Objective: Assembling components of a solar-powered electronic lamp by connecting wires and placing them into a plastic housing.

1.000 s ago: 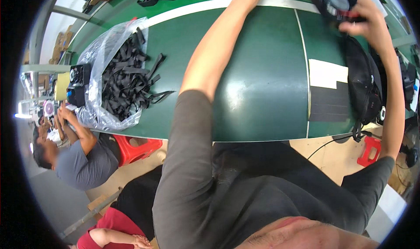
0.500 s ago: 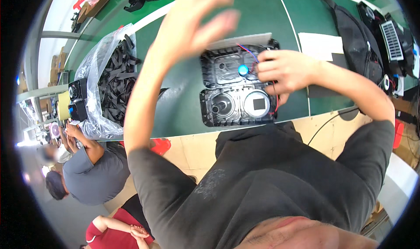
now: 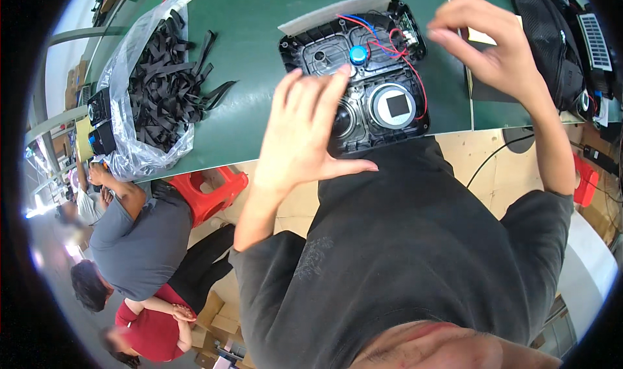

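Observation:
A black plastic speaker housing (image 3: 300,59) lies opened on the green table in front of me. A grey flat panel (image 3: 337,13) stands along its far edge. Its far half contains a blue round part (image 3: 358,55), red and blue wires (image 3: 389,48) and a small circuit board (image 3: 410,38). In the near half sits a round speaker (image 3: 407,117) with a black square on its back. My left hand (image 3: 295,129) is open over the housing's near left side, hiding part of it; contact is unclear. Beyond the housing's right edge, my right hand (image 3: 490,41) hovers empty, thumb and fingers apart.
A clear plastic bag (image 3: 120,103) of black straps (image 3: 165,83) lies at left. A black bag (image 3: 542,44) and a device with a slatted panel (image 3: 596,41) are at right. People sit at lower left, near a red stool (image 3: 214,197).
My left hand has come down from the far side to the housing's near left. The right hand has left the wires, moving right and away. The housing appears higher in view.

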{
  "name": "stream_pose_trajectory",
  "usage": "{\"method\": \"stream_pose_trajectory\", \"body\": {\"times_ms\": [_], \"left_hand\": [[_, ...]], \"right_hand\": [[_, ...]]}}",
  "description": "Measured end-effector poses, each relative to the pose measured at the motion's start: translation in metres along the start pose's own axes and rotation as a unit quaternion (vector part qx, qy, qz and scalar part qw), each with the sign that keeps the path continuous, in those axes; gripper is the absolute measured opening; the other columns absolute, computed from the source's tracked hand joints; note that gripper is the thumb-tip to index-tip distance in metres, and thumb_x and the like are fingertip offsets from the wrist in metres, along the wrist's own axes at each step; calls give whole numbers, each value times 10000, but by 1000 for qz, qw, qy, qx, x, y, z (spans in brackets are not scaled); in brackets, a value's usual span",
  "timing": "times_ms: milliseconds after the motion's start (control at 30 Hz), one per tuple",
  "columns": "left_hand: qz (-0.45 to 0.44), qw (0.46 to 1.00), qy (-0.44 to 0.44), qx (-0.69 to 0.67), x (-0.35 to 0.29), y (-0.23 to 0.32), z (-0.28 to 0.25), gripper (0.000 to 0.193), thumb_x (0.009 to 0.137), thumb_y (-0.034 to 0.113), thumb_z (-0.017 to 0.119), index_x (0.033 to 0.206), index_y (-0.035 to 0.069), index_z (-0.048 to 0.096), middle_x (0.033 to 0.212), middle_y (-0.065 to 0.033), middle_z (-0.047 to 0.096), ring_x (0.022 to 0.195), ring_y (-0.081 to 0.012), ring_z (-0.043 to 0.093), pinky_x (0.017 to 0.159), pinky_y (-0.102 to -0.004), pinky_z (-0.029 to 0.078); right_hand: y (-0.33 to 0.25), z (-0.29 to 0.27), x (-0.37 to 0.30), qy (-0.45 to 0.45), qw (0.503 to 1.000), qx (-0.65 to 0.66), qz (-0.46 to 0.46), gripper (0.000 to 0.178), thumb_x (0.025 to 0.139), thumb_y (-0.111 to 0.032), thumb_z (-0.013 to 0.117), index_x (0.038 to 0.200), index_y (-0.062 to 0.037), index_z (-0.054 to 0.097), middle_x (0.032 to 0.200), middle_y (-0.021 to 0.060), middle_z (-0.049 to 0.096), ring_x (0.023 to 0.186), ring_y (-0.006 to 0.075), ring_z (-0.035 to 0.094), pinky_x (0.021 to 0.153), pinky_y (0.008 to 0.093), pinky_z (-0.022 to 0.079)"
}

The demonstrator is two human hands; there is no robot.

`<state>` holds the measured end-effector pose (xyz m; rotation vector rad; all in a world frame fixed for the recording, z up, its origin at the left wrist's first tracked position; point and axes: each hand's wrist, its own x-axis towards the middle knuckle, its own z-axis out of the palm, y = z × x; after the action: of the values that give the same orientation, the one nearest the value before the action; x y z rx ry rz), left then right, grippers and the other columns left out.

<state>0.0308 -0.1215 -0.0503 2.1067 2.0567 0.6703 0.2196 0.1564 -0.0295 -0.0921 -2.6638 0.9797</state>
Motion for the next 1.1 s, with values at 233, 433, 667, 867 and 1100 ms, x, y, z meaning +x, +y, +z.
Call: {"method": "stream_pose_trajectory", "body": {"times_ms": [233, 433, 667, 867, 1100], "left_hand": [[239, 968, 34, 73, 113, -64, -25, 530, 734, 237, 859, 1236, 118, 736, 1306, -112, 631, 1248, -347, 569, 1046, -438, 443], [343, 937, -6, -66, 142, -56, -42, 243, 833, 130, 756, 1066, 72, 715, 1151, -152, 646, 1076, -356, 635, 941, -444, 497], [223, 973, 13, -61, 142, -64, -20, 146, 869, 149, 734, 937, 40, 666, 877, -143, 651, 801, -364, 665, 692, -427, 546], [107, 988, 109, -3, 139, -51, -4, 171, 876, 165, 725, 861, 29, 623, 795, -168, 655, 769, -394, 675, 666, -452, 542], [111, 980, 103, -127, 135, -54, -7, 173, 884, 77, 703, 1017, 26, 604, 876, -191, 696, 830, -407, 692, 695, -455, 547]], "right_hand": [[-62, 12, 57, -81, 993, -42, 75, 313, 800, -181, 817, 997, 21, 681, 935, 201, 670, 883, 379, 676, 777, 441, 546], [-63, 19, 52, -92, 976, -116, 158, 356, 798, -192, 814, 1028, 25, 649, 892, 205, 669, 857, 403, 679, 751, 439, 544], [-69, 31, 40, 105, 984, -70, 128, 274, 832, -70, 762, 1069, -4, 640, 856, 124, 664, 757, 262, 680, 666, 331, 539], [-51, 34, 49, 115, 970, 27, 214, 166, 857, -38, 761, 955, 73, 686, 722, 76, 700, 638, 85, 613, 611, 252, 517], [-54, 35, 59, 113, 958, 10, 262, 114, 874, -14, 735, 931, 84, 723, 749, 142, 730, 671, 137, 692, 636, 273, 543]]}}
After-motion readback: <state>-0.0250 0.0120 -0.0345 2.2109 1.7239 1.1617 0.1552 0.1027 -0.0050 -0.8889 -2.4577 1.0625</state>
